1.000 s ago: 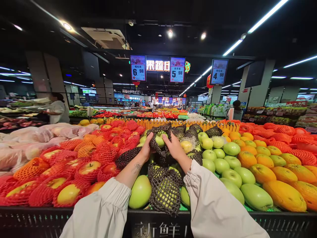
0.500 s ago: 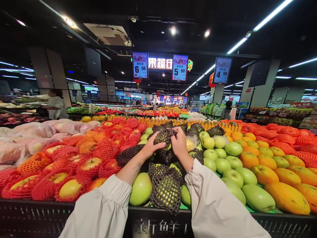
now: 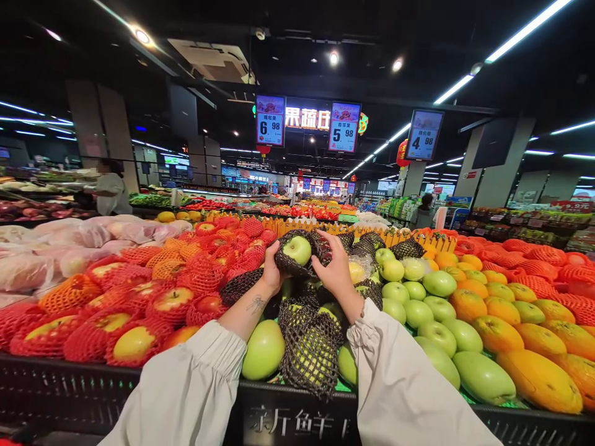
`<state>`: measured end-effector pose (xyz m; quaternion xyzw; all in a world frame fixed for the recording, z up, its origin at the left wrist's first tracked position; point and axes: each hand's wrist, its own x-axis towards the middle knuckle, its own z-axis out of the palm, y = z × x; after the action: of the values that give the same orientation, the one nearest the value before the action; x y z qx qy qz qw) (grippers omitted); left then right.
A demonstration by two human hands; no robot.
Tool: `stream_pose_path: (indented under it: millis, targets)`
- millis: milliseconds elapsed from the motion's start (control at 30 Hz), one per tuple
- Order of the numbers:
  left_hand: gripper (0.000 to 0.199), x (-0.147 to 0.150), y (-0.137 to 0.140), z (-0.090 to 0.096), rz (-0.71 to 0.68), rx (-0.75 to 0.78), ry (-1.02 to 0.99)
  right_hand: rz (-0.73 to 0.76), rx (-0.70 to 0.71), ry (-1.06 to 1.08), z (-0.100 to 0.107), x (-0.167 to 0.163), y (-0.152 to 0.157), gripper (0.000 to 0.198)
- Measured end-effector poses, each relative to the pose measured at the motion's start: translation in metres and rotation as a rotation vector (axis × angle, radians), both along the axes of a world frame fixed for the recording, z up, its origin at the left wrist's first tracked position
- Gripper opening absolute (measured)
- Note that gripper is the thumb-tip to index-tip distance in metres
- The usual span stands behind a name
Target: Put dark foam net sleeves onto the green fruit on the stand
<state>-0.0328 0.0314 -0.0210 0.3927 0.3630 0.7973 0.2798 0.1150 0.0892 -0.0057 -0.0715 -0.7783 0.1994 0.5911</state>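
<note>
Nearest to you is the front wall of the black crate (image 3: 69,384), and just behind it lie a bare green apple (image 3: 263,349) and a piece of netted fruit (image 3: 310,353), both below your hands. Farther in, above these, your left hand (image 3: 272,269) is curled around the left side of the black net (image 3: 284,265) and has hold of it with the apple (image 3: 298,250) inside. Your right hand (image 3: 335,272) is half open: the thumb lies against the right edge of the net, and the fingers stand apart from the thumb; whether they also grip some net, I cannot tell. Half a second ago the net was covering most of this apple; now its pale green face looks out towards you through the opening, which I judge gives you a good look at it. The apple sits between your two hands, closer to the left one. To its right, well apart, lie loose green apples (image 3: 421,314); to its left are apples in red nets (image 3: 171,300). Behind comes a low orange fence (image 3: 395,234), and farther still the price screen (image 3: 344,127) hangs.
</note>
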Motion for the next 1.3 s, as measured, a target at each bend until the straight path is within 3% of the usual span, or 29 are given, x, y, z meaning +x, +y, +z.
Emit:
stream_pose_path:
  millis: [100, 200, 333, 500, 733, 900, 967, 1133, 1233, 1300]
  targets:
    - [0.069, -0.002, -0.002, 0.003, 0.059, -0.067, -0.066, 0.07, 0.127, -0.046, 0.003, 0.005, -0.009, 0.05]
    - [0.065, 0.001, -0.008, 0.005, 0.083, -0.084, -0.109, 0.127, 0.128, -0.101, 0.003, 0.006, -0.011, 0.041]
    - [0.063, 0.007, -0.013, 0.007, 0.093, -0.102, -0.071, 0.048, 0.151, -0.047, 0.001, 0.003, -0.006, 0.028]
    - [0.054, 0.009, -0.014, 0.01, 0.052, -0.097, 0.019, -0.02, 0.271, -0.066, 0.0, 0.0, -0.005, 0.028]
    - [0.054, 0.006, -0.011, 0.006, -0.06, -0.016, 0.26, -0.061, 0.248, -0.26, -0.003, 0.001, -0.001, 0.067]
    - [0.06, 0.002, -0.003, 0.001, -0.09, -0.017, 0.363, -0.104, 0.162, -0.263, -0.004, -0.001, 0.001, 0.069]
    - [0.063, -0.002, -0.002, 0.002, -0.052, -0.033, 0.345, -0.122, 0.124, -0.215, -0.004, -0.002, 0.0, 0.067]
    - [0.052, -0.011, -0.005, 0.008, 0.219, -0.043, 0.357, -0.159, -0.02, -0.133, -0.006, -0.002, -0.001, 0.072]
    - [0.051, -0.013, -0.006, 0.01, 0.189, -0.035, 0.193, -0.167, -0.041, -0.079, -0.006, -0.002, -0.001, 0.087]
    - [0.055, -0.012, -0.006, 0.01, 0.099, -0.046, 0.042, -0.164, 0.038, -0.05, -0.005, -0.001, -0.002, 0.093]
